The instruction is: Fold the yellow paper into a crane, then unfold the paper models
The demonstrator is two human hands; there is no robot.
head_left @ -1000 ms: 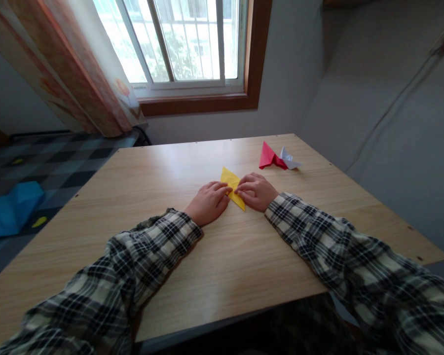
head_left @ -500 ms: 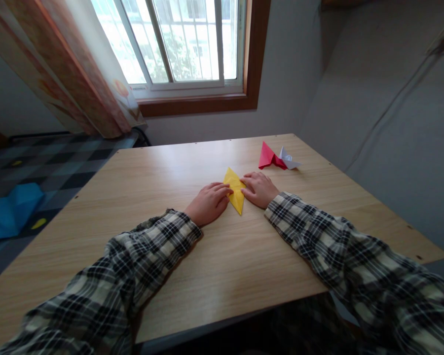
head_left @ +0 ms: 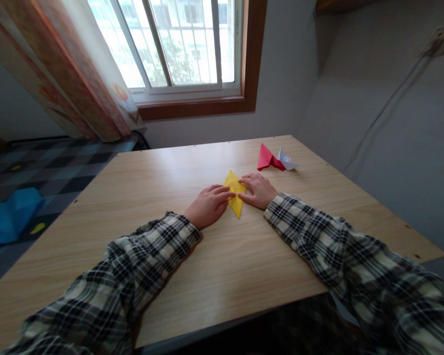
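Observation:
A yellow folded paper (head_left: 235, 196), diamond-shaped, lies flat on the wooden table (head_left: 163, 197) between my two hands. My left hand (head_left: 208, 205) rests on the table with its fingertips pressing the paper's left edge. My right hand (head_left: 256, 190) presses the paper's right edge with its fingertips. Both arms wear plaid sleeves. The middle of the paper is partly hidden by my fingers.
A red folded paper (head_left: 265, 158) and a white folded paper (head_left: 287, 160) lie together at the table's far right. A window with a curtain (head_left: 77, 74) is beyond the table. A blue cushion (head_left: 7, 217) lies on the chequered floor to the left.
The yellow paper has turned clockwise, from slanted to nearly upright. My fingertips have moved closer together over its middle.

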